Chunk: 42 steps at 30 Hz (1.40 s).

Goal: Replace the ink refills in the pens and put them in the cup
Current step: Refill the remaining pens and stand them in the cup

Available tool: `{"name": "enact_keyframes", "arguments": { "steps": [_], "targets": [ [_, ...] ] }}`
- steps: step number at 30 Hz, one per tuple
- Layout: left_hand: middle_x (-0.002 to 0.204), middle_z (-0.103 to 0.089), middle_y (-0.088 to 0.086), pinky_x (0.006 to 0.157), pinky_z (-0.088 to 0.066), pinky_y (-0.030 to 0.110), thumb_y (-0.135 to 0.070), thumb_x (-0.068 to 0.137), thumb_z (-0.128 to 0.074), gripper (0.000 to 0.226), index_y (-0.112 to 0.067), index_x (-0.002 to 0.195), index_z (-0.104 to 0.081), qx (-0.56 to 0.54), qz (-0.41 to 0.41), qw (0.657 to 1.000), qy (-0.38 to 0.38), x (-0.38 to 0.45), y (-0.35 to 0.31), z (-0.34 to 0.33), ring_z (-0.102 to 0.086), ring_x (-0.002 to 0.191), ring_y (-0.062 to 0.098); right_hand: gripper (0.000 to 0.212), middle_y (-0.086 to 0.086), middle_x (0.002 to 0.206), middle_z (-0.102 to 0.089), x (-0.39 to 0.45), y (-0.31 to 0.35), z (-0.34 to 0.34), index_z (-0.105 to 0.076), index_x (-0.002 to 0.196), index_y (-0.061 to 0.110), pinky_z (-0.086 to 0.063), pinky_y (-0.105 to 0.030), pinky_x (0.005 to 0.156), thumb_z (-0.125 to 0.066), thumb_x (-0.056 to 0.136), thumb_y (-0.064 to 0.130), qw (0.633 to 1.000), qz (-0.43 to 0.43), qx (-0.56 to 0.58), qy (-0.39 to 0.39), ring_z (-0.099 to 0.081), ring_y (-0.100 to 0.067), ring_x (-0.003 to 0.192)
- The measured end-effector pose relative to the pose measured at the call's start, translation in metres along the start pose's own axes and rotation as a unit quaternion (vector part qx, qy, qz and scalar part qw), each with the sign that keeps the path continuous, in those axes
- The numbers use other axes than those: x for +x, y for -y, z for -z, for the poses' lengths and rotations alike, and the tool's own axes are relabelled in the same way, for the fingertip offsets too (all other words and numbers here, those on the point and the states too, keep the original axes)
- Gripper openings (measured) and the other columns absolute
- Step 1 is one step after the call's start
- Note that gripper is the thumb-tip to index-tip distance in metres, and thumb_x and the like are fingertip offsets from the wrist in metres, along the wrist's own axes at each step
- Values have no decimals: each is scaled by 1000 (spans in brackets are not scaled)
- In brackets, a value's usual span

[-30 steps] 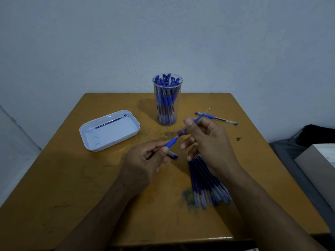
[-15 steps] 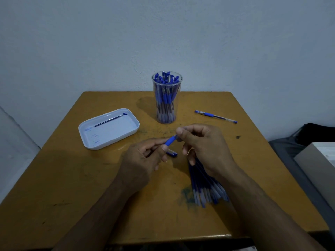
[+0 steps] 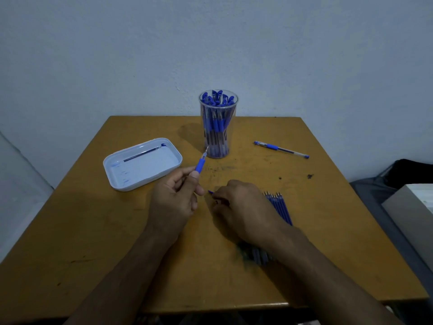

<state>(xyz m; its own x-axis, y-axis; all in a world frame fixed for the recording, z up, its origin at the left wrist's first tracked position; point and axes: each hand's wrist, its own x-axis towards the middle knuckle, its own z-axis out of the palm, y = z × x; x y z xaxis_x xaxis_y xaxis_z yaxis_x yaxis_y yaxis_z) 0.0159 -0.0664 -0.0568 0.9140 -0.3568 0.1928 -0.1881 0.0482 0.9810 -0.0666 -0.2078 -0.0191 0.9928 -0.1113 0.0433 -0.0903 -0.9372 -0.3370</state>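
Observation:
My left hand (image 3: pixel 174 198) grips a pen (image 3: pixel 200 163) by its barrel, with the blue grip and metal tip pointing up towards the clear cup (image 3: pixel 218 137). The cup stands at the back middle of the table and is full of blue pens. My right hand (image 3: pixel 236 207) is down on the table, its curled fingertips closed on a small blue pen cap (image 3: pixel 210 191), of which only the end shows. A bundle of blue refills (image 3: pixel 280 207) lies under and behind my right wrist, partly hidden.
A white tray (image 3: pixel 117 170) at the left holds one used refill (image 3: pixel 143 154). A capped pen (image 3: pixel 281 149) lies at the back right of the wooden table (image 3: pixel 93 231). A pale box (image 3: pixel 412 207) and a dark bag (image 3: pixel 410 172) sit off the right edge.
My right hand let go of the pen's front end and dropped to the table onto the cap. My left hand swung the pen up, so it now points towards the cup.

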Motion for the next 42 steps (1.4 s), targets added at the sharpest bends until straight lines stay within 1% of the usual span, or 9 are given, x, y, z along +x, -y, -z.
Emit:
{"name": "enact_keyframes", "arguments": {
  "steps": [6,9,11,14,18,31,35,38,42],
  "targets": [
    [75,-68,11,46,-44,26,-20,102,-57,17,-23,114,-69,3,-2,1000,16,-1,-1,0,-52,53,17,19,3,104,-57,2,2,-4,-67,115,21,-51,-30,75,-57,100,20,1000,17,5,3,-55,-14,88],
    [72,-68,11,45,-42,23,-19,101,-59,17,-21,114,-71,-3,-3,999,34,-3,-1,0,-51,51,14,12,8,98,-67,3,-5,6,-69,106,22,-53,-21,75,-60,100,18,995,-11,97,-35,-61,-6,87],
    [72,-67,10,46,-41,21,-20,100,-59,18,-20,114,-71,2,-5,999,52,-5,-1,-1,-51,51,11,10,13,91,-69,2,-14,16,-67,100,26,-48,-11,66,-62,100,18,978,-50,179,-94,-62,0,81],
    [71,-67,4,47,-42,22,-24,98,-61,21,-21,115,-72,26,-7,996,79,-7,-2,-2,-52,52,9,9,7,86,-75,2,-26,29,-66,98,22,-46,-16,51,-62,100,13,931,-87,318,-157,-63,-5,58],
    [72,-69,2,53,-46,31,-31,95,-62,24,-25,116,-73,55,-14,993,100,-9,-3,-2,-55,55,10,8,-1,89,-77,-1,-32,40,-66,101,13,-40,-21,40,-60,100,6,886,-75,431,-153,-59,-16,52],
    [72,-70,1,55,-45,15,-19,97,-63,21,-30,112,-73,81,-29,990,114,-12,-7,-3,-59,57,2,9,5,72,-68,-2,-30,38,-70,99,15,-40,-12,43,-63,99,9,925,-53,360,-105,-60,-11,51],
    [73,-71,-1,54,-46,15,-17,97,-63,22,-27,114,-73,86,-30,989,118,-12,-10,-3,-60,58,2,7,-1,81,-74,-2,-29,38,-68,99,15,-44,-18,47,-62,100,11,926,-51,363,-91,-60,-13,52],
    [73,-71,-3,54,-46,15,-18,97,-63,21,-28,112,-73,89,-33,989,117,-12,-10,-3,-60,58,2,14,0,79,-75,-1,-30,38,-67,91,18,-48,-24,52,-61,101,25,942,-48,321,-86,-58,-7,51],
    [72,-71,-6,54,-45,14,-17,96,-64,21,-28,112,-73,94,-38,988,117,-13,-12,-3,-61,58,2,40,2,71,-74,0,-30,35,-69,77,16,-44,-23,48,-59,96,51,956,-63,266,-102,-55,-3,49]
  ]
}}
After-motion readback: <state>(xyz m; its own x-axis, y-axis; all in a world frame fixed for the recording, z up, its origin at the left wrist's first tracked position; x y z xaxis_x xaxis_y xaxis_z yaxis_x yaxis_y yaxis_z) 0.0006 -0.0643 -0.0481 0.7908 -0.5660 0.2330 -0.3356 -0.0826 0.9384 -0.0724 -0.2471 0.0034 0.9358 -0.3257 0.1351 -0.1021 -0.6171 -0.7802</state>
